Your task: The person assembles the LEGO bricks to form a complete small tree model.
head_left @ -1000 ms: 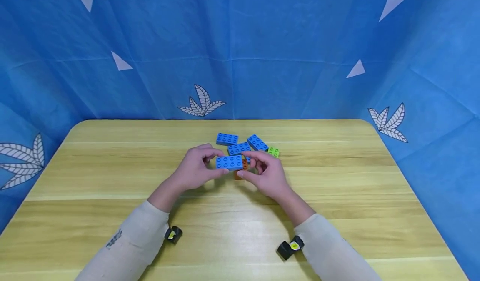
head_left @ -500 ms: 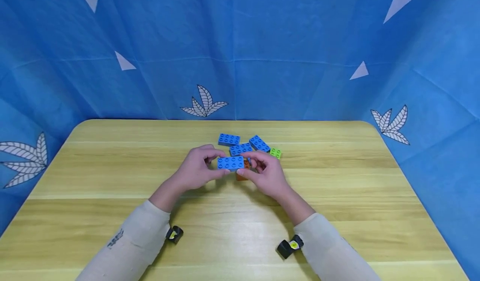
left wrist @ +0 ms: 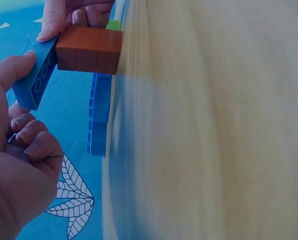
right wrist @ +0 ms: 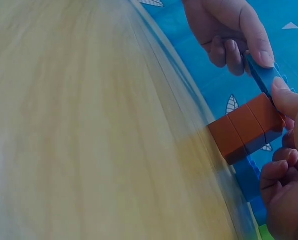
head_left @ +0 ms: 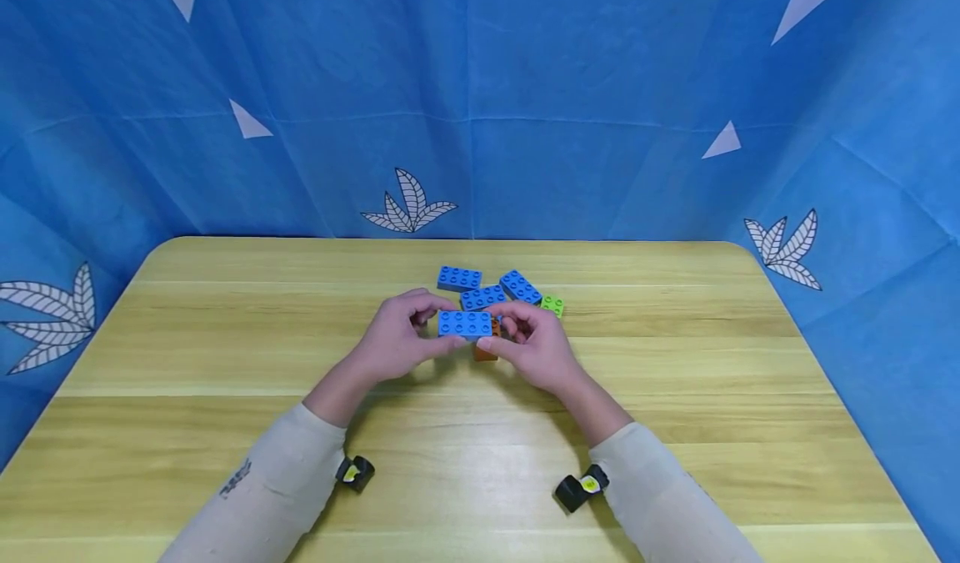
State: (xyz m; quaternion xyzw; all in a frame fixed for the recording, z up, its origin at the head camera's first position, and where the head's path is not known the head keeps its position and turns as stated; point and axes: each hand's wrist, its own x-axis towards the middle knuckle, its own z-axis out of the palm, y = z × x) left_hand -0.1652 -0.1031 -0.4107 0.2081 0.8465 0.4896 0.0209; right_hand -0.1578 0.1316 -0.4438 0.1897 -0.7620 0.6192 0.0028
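Observation:
A long blue toy brick (head_left: 464, 324), studs up, sits at the top of a stack of three orange-brown bricks (left wrist: 89, 49). Its right end meets the stack's top, while the rest juts out to the left with its hollow underside showing in the left wrist view. Whether it is pressed fully down I cannot tell. The left hand (head_left: 400, 336) pinches the jutting end between thumb and index finger. At the end over the stack, the right hand (head_left: 536, 348) pinches the same brick, thumb in front and index finger behind. From the head view, most of the stack is hidden.
Just behind the hands lie more blue bricks: one at the back left (head_left: 459, 278), one in the middle (head_left: 482, 298) and one angled at the right (head_left: 520, 287). A small lime-green brick (head_left: 552, 304) lies right of them. A blue curtain (head_left: 600, 87) hangs behind the wooden table (head_left: 465, 480).
The head view has shifted slightly. Both hands keep their hold on the blue brick, which stays in nearly the same place over the stack.

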